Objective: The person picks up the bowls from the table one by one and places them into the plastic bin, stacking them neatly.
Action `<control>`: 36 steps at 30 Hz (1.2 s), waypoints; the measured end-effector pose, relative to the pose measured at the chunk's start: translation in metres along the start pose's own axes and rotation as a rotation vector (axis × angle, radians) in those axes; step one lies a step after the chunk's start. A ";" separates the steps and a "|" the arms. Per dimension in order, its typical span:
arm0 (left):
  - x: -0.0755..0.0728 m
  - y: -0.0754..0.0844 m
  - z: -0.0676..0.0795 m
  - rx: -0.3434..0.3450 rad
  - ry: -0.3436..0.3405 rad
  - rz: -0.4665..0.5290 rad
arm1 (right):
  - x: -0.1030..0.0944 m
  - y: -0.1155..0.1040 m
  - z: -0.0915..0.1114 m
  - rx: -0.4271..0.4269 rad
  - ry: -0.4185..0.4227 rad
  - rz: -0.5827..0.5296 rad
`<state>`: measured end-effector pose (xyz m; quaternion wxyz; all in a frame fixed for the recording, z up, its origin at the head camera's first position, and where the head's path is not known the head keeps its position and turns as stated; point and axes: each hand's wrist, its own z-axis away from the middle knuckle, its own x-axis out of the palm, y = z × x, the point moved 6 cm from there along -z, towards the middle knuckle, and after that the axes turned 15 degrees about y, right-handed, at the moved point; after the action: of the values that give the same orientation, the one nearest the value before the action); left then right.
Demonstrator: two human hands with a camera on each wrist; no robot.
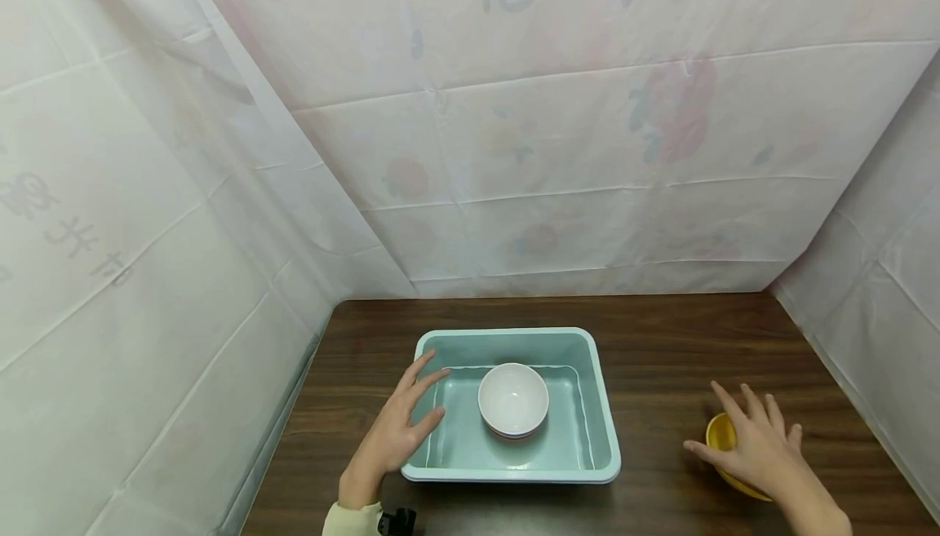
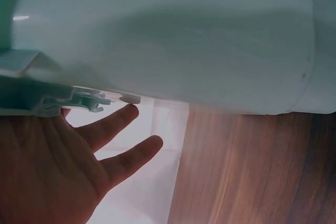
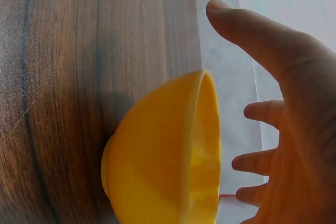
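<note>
A light teal plastic basin (image 1: 609, 438) stands on the table with a white bowl (image 1: 513, 399) inside it; rims just under the top one suggest a stack. My left hand (image 1: 396, 431) is at the basin's left side, fingers spread over the rim. In the left wrist view the basin's outer wall (image 2: 173, 51) fills the upper part, beside the left hand (image 2: 58, 171). At the right, my right hand (image 1: 764, 450) hovers with spread fingers over a yellow bowl (image 1: 721, 433). The right wrist view shows this yellow bowl (image 3: 157, 150) upright, its mouth facing the right hand (image 3: 299, 108), which holds nothing.
The dark wood table (image 1: 654, 356) carries the basin in the middle and the yellow bowl near its right side. White printed sheeting (image 1: 558, 152) hangs behind the table and along both sides. A black strap device (image 1: 397, 521) sits at the left wrist.
</note>
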<state>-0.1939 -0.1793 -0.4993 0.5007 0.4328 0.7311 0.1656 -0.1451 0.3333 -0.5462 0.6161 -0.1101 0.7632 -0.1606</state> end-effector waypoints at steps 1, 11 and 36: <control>0.000 0.000 0.000 0.000 0.002 0.000 | 0.001 0.001 0.000 0.004 -0.006 0.002; 0.001 -0.002 0.000 -0.007 0.004 -0.003 | 0.007 0.007 0.000 0.023 -0.057 0.018; 0.001 -0.003 0.001 -0.012 0.002 0.018 | 0.013 0.015 0.005 0.063 -0.132 0.035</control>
<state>-0.1950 -0.1805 -0.5022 0.5013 0.4360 0.7266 0.1750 -0.1425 0.3417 -0.5647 0.6711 -0.0875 0.7172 -0.1660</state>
